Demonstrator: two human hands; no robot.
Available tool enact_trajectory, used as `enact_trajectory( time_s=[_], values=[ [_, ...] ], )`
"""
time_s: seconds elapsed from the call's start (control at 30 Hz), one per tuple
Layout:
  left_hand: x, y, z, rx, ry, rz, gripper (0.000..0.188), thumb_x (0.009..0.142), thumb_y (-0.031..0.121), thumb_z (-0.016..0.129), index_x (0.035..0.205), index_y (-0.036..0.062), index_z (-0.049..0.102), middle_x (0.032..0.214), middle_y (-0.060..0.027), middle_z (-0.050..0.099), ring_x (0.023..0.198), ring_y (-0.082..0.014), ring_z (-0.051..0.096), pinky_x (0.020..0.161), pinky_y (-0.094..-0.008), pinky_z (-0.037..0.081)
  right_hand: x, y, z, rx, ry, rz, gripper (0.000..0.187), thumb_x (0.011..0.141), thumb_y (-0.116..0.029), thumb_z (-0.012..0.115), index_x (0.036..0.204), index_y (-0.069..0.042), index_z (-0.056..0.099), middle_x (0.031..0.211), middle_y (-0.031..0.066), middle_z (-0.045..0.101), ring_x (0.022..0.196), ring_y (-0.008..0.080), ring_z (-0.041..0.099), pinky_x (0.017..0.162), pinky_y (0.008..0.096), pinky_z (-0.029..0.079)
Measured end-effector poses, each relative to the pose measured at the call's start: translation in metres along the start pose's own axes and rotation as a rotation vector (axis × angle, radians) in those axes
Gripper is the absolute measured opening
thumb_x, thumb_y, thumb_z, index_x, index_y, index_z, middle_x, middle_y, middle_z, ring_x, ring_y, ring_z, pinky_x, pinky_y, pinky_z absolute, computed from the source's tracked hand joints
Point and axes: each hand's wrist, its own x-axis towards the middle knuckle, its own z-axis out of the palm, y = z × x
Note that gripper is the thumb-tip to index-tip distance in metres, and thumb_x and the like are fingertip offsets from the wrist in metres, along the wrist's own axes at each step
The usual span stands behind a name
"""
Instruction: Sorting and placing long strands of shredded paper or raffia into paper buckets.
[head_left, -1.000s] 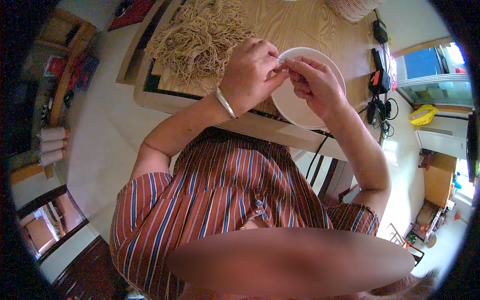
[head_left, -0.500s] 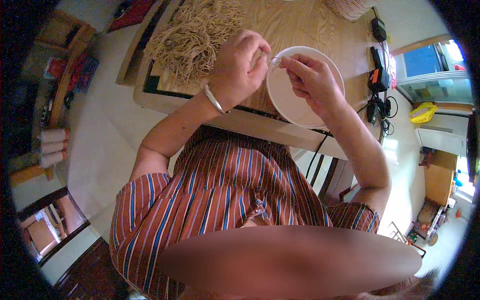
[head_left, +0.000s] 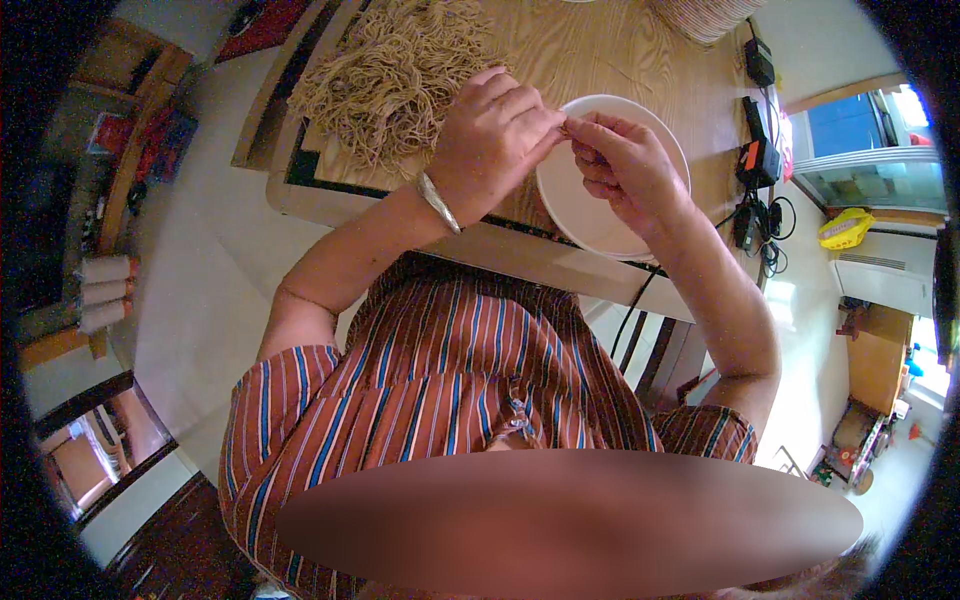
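My left hand (head_left: 497, 132), with a silver bangle (head_left: 438, 204) on its wrist, is closed, its fingertips stretched to the right. They meet the pinched thumb and finger of my right hand (head_left: 632, 165) over the left rim of a round white tub (head_left: 590, 222). The thin strand seen between my hands a moment earlier is now mostly hidden at the fingertips. What else lies inside my left hand cannot be made out. Just beyond and left of it, a loose tangled heap of tan, yarn-like strands (head_left: 385, 85) covers the table corner.
The wooden table (head_left: 600, 50) has a dark-edged border. At its far right stands a ribbed, cord-like round object (head_left: 705, 15). Black adapters and a power strip (head_left: 760, 155) line the right edge, with cables hanging down. Thread cones (head_left: 106, 294) stand off to the left.
My left hand has moved right and turned, so its fingertips now touch those of my right hand. The gap with the thin strand has closed. My right hand has barely moved.
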Motion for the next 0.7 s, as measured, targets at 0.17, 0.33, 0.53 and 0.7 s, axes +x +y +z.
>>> enact_trajectory(
  time_s=[0.17, 0.33, 0.53, 0.7],
  values=[
    [-0.001, -0.005, 0.005, 0.025, -0.016, 0.035, 0.013, 0.077, 0.018, 0.074, 0.083, 0.0084, 0.067, 0.083, -0.0046, 0.061, 0.090, -0.0241, 0.059, 0.099, -0.0422, 0.043, 0.000, 0.000, -0.003, -0.035, 0.002, -0.006, 0.022, 0.095, -0.025, 0.063, 0.091, -0.004, 0.067, 0.067, -0.0028, 0.051, 0.051, 0.0069, 0.043, 0.043, 0.0225, 0.032],
    [0.004, -0.001, -0.005, -0.025, -0.050, -0.002, 0.012, 0.079, 0.015, 0.073, 0.088, 0.0095, 0.067, 0.081, -0.0057, 0.060, 0.085, -0.0253, 0.061, 0.096, -0.0438, 0.046, 0.002, 0.004, -0.003, -0.166, 0.038, -0.090, 0.022, 0.093, -0.025, 0.065, 0.090, -0.004, 0.067, 0.064, -0.0024, 0.051, 0.051, 0.0068, 0.045, 0.042, 0.0233, 0.032],
    [0.002, -0.007, -0.009, -0.203, -0.074, -0.095, 0.010, 0.083, 0.014, 0.070, 0.088, 0.0072, 0.063, 0.083, -0.0088, 0.061, 0.085, -0.0279, 0.062, 0.081, -0.0401, 0.048, 0.004, 0.004, 0.000, -0.271, 0.115, -0.141, 0.022, 0.093, -0.025, 0.066, 0.086, -0.004, 0.067, 0.063, -0.0035, 0.052, 0.048, 0.0063, 0.043, 0.041, 0.0240, 0.033],
    [-0.001, -0.009, -0.006, -0.302, -0.100, -0.211, 0.009, 0.085, 0.013, 0.069, 0.088, 0.0067, 0.064, 0.085, -0.0091, 0.063, 0.084, -0.0288, 0.062, 0.076, -0.0367, 0.050, 0.005, 0.004, 0.001, -0.312, 0.138, -0.144, 0.021, 0.092, -0.025, 0.067, 0.087, -0.004, 0.068, 0.065, -0.0023, 0.056, 0.049, 0.0055, 0.044, 0.041, 0.0242, 0.033]
  ],
)
